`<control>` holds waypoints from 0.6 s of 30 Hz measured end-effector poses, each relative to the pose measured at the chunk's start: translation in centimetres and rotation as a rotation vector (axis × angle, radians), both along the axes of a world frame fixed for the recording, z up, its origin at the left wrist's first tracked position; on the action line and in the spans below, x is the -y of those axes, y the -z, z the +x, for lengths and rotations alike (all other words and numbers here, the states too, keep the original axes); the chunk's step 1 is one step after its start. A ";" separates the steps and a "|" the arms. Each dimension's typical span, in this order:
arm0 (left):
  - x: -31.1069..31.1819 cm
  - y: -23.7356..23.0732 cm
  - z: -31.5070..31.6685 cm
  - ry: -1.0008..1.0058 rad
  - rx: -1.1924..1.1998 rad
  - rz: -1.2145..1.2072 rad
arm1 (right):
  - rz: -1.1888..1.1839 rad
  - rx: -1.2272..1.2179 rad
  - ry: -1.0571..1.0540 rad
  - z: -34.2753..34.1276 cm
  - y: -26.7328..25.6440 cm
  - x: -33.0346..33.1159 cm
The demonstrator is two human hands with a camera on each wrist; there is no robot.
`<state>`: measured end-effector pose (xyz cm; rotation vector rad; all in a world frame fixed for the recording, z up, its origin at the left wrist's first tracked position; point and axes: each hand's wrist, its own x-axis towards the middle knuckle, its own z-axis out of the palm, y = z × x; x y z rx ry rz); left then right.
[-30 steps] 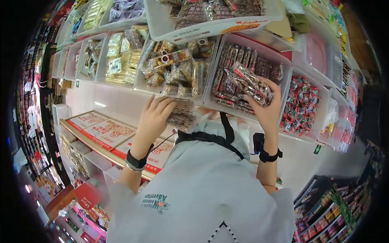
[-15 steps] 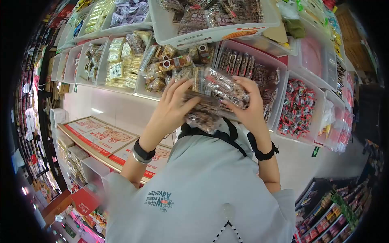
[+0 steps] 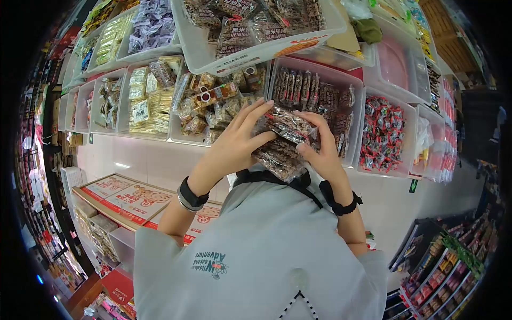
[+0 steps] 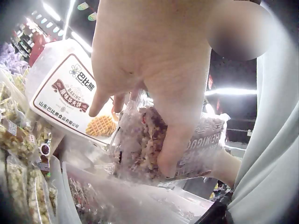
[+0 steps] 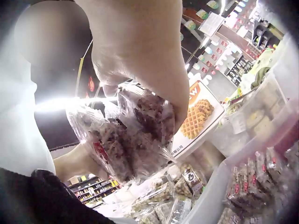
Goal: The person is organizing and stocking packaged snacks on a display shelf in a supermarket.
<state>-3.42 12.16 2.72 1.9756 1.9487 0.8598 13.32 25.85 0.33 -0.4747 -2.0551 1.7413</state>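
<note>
In the head view the left hand (image 3: pixel 234 143) grips clear-wrapped dark snack packs (image 3: pixel 278 159), its thumb lying across them. The right hand (image 3: pixel 324 152) pinches another dark pack (image 3: pixel 290 127) between thumb and fingers, pressed against the packs in the left hand. In the left wrist view, the thumb of the left hand (image 4: pixel 154 70) lies over a printed dark pack (image 4: pixel 198 149). From the right wrist, the right hand (image 5: pixel 140 51) holds one wrapped bundle (image 5: pixel 147 112) beside another (image 5: pixel 105 144). How many packs there are cannot be told.
Behind the hands stands a bin of dark packs (image 3: pixel 354 154), with a raised bin (image 3: pixel 213 66) above. Left of it are bins of yellow snacks (image 3: pixel 152 101); right, red-wrapped sweets (image 3: pixel 381 136). A framed poster board (image 3: pixel 133 200) lies lower left.
The right hand has come left and inward from over the bin with its pack, and the left hand has moved right and up. The packs in both hands, apart before, now touch.
</note>
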 end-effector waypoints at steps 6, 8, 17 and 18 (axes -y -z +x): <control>0.5 1.2 0.2 -0.013 -0.048 0.029 | 0.039 -0.031 0.103 -0.5 0.2 0.9; 0.4 1.7 0.4 -0.018 -0.136 0.109 | 0.067 -0.050 0.130 -0.4 0.2 1.1; -0.1 2.4 1.4 -0.062 -0.180 0.154 | 0.116 -0.055 0.336 -0.9 0.4 1.3; -0.2 2.2 1.4 -0.056 -0.179 0.155 | 0.059 -0.054 0.399 -1.0 0.3 1.4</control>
